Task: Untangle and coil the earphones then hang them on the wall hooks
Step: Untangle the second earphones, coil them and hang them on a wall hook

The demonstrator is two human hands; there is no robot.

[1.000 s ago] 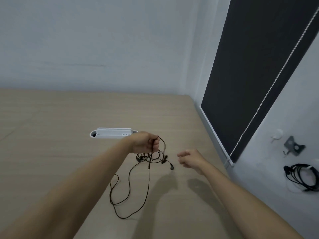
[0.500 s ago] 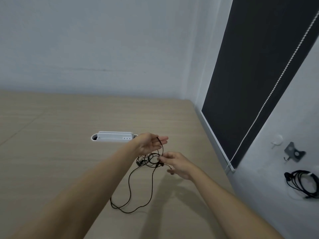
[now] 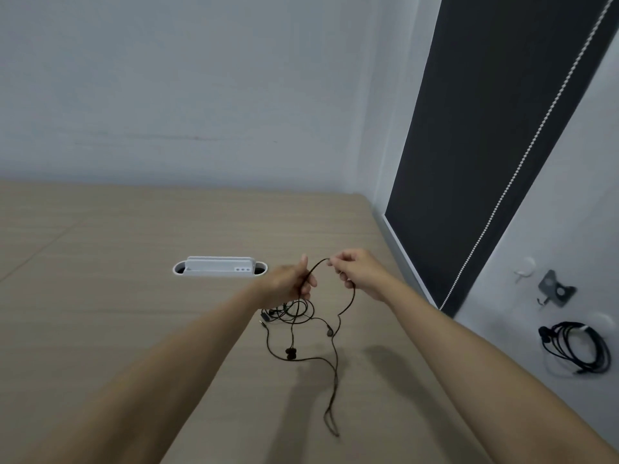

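Earphones [image 3: 311, 329] are pinched by left hand [image 3: 288, 284] and right hand [image 3: 360, 272] above the desk [image 3: 100, 296], tangled, uncoiled. One coiled set [image 3: 576, 348] hangs on the wall hooks [image 3: 526, 267] already.

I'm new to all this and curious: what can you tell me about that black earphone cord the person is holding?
The earphones are one thin, dark wired set. The left hand and right hand each pinch the cord, and a short arc of it spans between them above the table. Below the left hand hangs a knotted tangle with what looks like the plug. Two earbuds dangle lower, and a long doubled strand trails toward the camera.
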